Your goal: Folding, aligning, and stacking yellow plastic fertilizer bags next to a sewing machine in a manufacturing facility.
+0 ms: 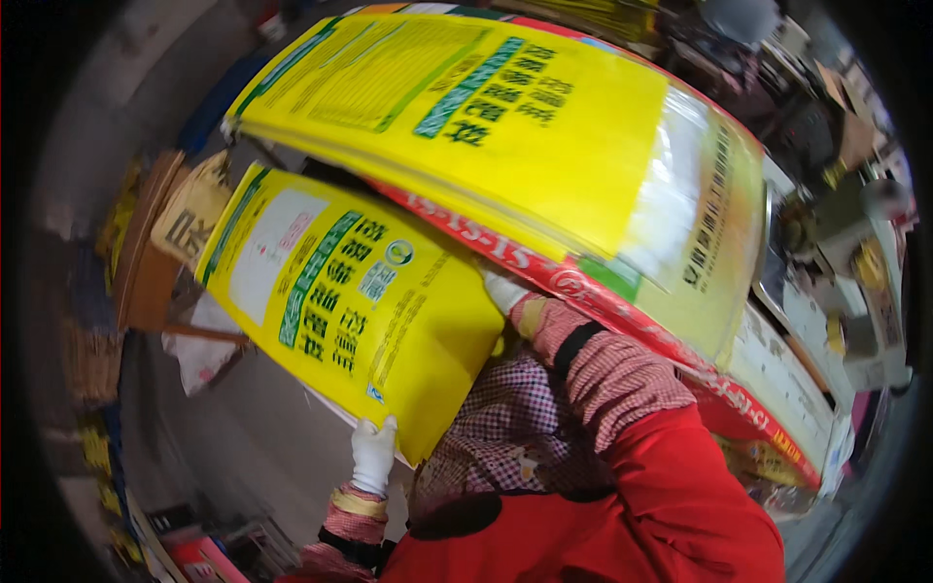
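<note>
Left hand (pixel 373 453), white glove, comes up from the lower edge, forearm near vertical, fingers pointing up and curled over the bottom edge of the lower yellow sack (pixel 350 301). Grip is closed on that edge, a narrow pinch on the flat bag.

Right hand (pixel 505 289), also white-gloved, reaches up and left from a bent elbow; checked sleeve with a black band, red apron (pixel 671 505) below. It sits at the gap between the lower yellow sack and the upper stack of sacks (pixel 525 126). Fingers are mostly hidden under the stack, so can't tell how the grip stands, only that the hand touches the sacks there.

Count: two gloved hands, both the person's own. Lower yellow sack: one, tilted, hanging down-left, centre-left of view. Upper stack: several flat printed sacks in layers, yellow face on top, a red-edged layer under it; exact number can't be told. It spans the top and right of view, slanting down to the right.

Left side: brown cardboard pieces (pixel 146 253) and grey floor (pixel 243 437).
</note>
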A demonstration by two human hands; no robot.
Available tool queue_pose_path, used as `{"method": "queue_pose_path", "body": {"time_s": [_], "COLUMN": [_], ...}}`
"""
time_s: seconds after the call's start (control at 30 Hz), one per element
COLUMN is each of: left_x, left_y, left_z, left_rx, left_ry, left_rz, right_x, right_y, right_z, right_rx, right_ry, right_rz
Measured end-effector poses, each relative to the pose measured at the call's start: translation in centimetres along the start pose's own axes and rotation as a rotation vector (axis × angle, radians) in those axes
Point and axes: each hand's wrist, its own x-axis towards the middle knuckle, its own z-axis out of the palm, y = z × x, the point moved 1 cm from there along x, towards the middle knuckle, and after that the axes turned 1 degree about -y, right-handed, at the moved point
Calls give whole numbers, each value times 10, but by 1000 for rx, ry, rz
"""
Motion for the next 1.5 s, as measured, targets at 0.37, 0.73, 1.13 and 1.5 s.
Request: {"method": "queue_pose_path", "body": {"time_s": [0.37, 0.73, 1.13, 1.5], "left_x": [40, 58, 109, 112], "left_y": [132, 372, 431, 434], "left_z": [-19, 135, 230, 229], "left_rx": [1690, 743, 446, 244], "left_ry": [92, -662, -568, -865], "left_rz": [567, 1197, 1278, 903], "right_x": [-54, -74, -98, -75], "right_y": [25, 98, 258, 288], "right_z": [-63, -247, -261, -244], "right_rx": [-114, 747, 1893, 1992], "right_ry": [75, -780, 477, 606], "right_rz": [321, -190, 1117, 1326]}}
